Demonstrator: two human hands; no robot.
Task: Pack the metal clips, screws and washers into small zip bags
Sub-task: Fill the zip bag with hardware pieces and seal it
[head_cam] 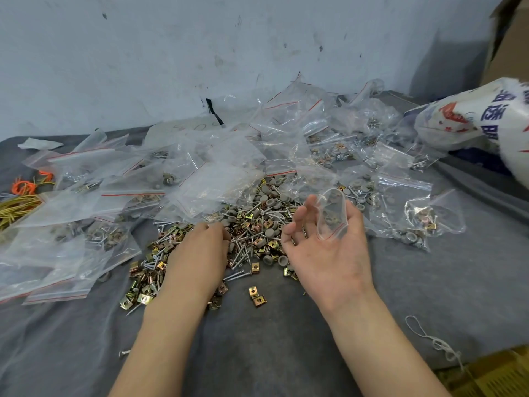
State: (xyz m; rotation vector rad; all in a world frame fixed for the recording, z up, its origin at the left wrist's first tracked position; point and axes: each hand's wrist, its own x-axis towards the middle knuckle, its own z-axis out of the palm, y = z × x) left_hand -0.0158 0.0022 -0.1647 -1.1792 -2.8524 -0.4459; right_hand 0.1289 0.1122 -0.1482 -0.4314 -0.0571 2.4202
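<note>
At bench (257, 353) centre: loose pile (257, 222) of clips (256, 296), screws (237, 273) and grey washers (269, 230), lying between both hands. Left hand (200, 247): resting palm down on the pile, fingers curling into the pieces; whether they are gripping any cannot be told. Right hand (323, 253): facing palm up just beside the pile, fingers loosely spread, holding a small bag (332, 216) against the thumb, its mouth gaping. Packed bags (415, 216): lying heaped behind and to both sides. Step in hand, by judgement: gathering a portion for the bag. Next move is calling for lifting pieces into the open mouth, then pressing the zip closed.
</note>
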